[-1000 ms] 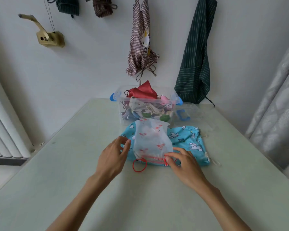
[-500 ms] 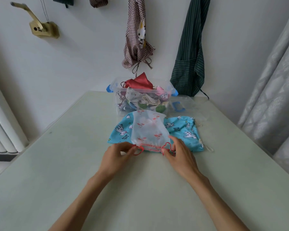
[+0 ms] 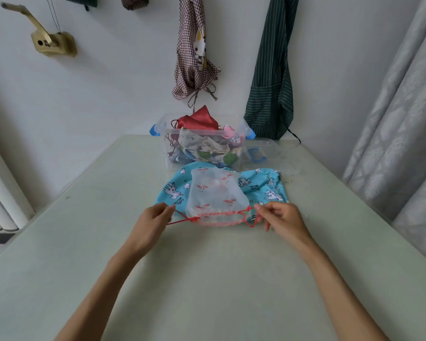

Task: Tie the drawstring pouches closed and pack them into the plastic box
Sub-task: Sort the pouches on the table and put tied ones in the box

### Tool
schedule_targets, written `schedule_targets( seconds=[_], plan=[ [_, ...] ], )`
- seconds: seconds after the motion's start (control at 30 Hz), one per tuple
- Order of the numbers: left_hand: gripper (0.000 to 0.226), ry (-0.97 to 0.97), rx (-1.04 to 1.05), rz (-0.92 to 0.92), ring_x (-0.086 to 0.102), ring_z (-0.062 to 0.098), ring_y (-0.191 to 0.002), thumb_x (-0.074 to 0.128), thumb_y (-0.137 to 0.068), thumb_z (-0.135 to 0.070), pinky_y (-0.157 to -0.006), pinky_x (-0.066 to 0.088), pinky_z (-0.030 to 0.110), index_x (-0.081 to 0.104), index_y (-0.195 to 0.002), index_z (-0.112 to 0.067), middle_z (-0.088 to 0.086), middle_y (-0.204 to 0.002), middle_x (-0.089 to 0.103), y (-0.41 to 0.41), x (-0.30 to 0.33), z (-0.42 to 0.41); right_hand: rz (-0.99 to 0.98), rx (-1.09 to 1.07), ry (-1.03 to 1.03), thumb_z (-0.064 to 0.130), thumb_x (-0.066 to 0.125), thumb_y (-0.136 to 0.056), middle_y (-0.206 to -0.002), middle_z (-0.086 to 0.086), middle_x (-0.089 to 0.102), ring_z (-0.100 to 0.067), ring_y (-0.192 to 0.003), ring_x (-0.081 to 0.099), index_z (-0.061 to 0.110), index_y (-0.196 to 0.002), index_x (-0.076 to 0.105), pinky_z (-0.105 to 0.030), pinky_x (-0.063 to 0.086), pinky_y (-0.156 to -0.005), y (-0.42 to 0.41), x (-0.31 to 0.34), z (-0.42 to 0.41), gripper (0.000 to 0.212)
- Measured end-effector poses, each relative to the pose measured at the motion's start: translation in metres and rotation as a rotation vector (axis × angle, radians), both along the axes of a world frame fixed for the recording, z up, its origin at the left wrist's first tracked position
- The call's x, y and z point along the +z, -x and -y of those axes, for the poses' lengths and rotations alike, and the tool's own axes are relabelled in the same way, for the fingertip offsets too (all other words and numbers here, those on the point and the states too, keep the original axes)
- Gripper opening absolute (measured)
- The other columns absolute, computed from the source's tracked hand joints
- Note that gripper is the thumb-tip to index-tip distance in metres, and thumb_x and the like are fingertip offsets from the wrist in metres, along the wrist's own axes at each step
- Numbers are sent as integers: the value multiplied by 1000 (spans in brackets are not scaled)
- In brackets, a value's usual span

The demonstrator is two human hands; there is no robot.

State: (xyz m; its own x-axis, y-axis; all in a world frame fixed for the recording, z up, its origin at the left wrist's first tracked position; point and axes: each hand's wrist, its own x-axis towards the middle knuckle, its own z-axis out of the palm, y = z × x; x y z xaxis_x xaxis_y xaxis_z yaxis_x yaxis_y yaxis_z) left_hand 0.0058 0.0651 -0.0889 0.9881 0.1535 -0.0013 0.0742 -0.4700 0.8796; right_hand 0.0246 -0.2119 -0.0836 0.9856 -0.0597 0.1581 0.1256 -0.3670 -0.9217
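On table [image 3: 84, 242], hands [image 3: 155, 222] pinch pouch's red drawstring [image 3: 182, 219].

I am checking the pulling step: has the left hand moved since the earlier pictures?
Yes. The left hand has gone out to the left, away from the white pouch lying on the table, pulling the red string.

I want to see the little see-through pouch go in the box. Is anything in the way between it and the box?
Nothing blocks the way. The sheer pouch lies on the blue unicorn pouch, right in front of the open plastic box. The box is already heaped with pouches, the red pouch poking above its rim. The left hand and right hand pinch its red drawstring.
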Motion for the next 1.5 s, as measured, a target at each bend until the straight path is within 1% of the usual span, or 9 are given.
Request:
schedule_targets(
  seconds=[0.1, 0.3, 0.37, 0.47, 0.53, 0.67, 0.97, 1.23, 1.5],
  plan=[
    [39, -511, 282, 86, 50, 32, -67, 40, -96, -43, -56, 31, 32, 50, -69, -16, 7, -69, 57, 1, -6, -19, -89, -204, -194, 18, 61, -90, -60, -5, 54, -2, -37, 42, 11, -65, 59, -12, 32, -40, -2, 5, 26, 26],
    [28, -708, 283, -17, 58, 32, -88, 46, -94, -41, -64, 34, 29, 63, -93, -19, 7, -97, 63, 3, -6, -18, -191, -366, 320, 34, 67, -82, -77, -7, 70, -30, -81, 63, 24, -61, 61, -30, 43, -66, -2, -11, 32, 24],
    [26, -731, 269, 35, 61, 30, -93, 51, -92, -42, -64, 37, 30, 61, -107, -22, 4, -115, 56, 6, -3, -17, -170, -330, 401, 33, 68, -80, -87, -2, 68, -28, -90, 64, 27, -76, 63, -30, 44, -71, 0, -4, 27, 9],
    [29, -684, 276, 200, 64, 32, -86, 50, -93, -41, -62, 37, 30, 53, -117, -26, 1, -127, 47, 11, 6, -3, 70, -371, 497, 22, 64, -84, -97, 5, 58, -22, -94, 60, 22, -104, 59, -27, 37, -71, 8, 8, 10, 21],
    [25, -646, 179, 247, 63, 32, -88, 47, -93, -44, -64, 37, 30, 54, -112, -29, -5, -126, 50, 12, 8, 13, 216, -257, 514, 26, 64, -85, -96, 9, 54, -19, -92, 59, 23, -107, 59, -26, 35, -69, 15, 11, -12, 23],
    [34, -754, -62, 89, 60, 22, -106, 44, -92, -51, -76, 43, 31, 49, -120, -31, -9, -127, 52, 10, -9, 31, 108, 83, 753, 38, 60, -86, -117, 10, 53, -15, -105, 58, 29, -120, 55, -33, 47, -84, 17, -10, -44, 36],
    [32, -497, -137, 193, 64, 3, -68, 40, -96, -44, -68, 52, 25, 67, -94, -28, -22, -79, 65, 5, -12, 24, 283, 93, 328, 22, 77, -77, -72, 13, 73, 1, -63, 67, 19, -90, 77, -24, 56, -67, 15, -8, -38, 14],
    [29, -574, 48, 238, 65, 8, -88, 38, -97, -43, -65, 44, 26, 65, -87, -35, -17, -92, 68, 2, -12, 13, 318, -73, 405, 23, 74, -78, -55, 11, 61, -8, -51, 54, 19, -70, 70, -35, 52, -57, 6, -5, -16, 10],
    [26, -772, 61, 163, 58, 17, -101, 40, -98, -39, -56, 30, 27, 65, -104, -38, -15, -109, 63, 6, -8, 8, 105, -53, 550, 32, 72, -78, -47, 9, 53, -6, -51, 50, 23, -69, 71, -22, 39, -52, 12, -5, -17, 13]
  ],
)
